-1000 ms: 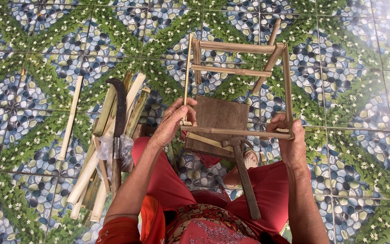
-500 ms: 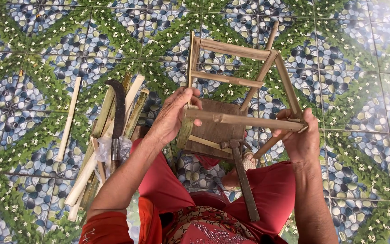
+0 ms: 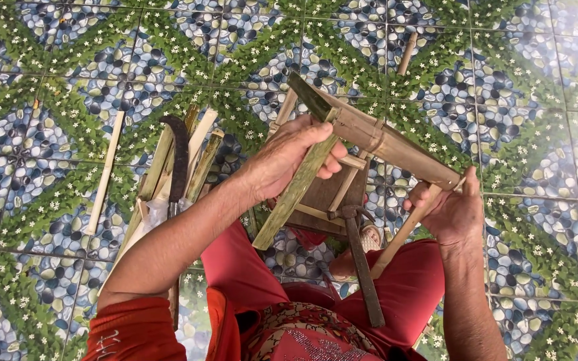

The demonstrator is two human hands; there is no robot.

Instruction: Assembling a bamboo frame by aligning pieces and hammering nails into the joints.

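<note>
1. At the far left a single pale bamboo strip lies alone on the patterned tile floor; it is cut but not used in the build, as far as can be judged.
2. Just right of it lies a heap of split bamboo slats with a dark curved blade resting across them; the stock looks prepared, and much of it is not yet fitted.
3. The left hand is closed around a greenish bamboo slat; this slat runs slantwise from the frame's near corner down toward the lap, and it seems to belong to the frame, though the joint is hidden by the fingers.
4. In the middle, a hammer rests on the red-clothed legs below the frame, untouched by either hand.
5. The bamboo frame is held tilted above the lap, between both hands; several rails and cross-pieces are already joined, so I judge the piece well under way but unfinished.
6. The right hand grips the frame's far end, where a thin pale leg meets the thick top bar; how firm that joint is cannot be told.
</note>
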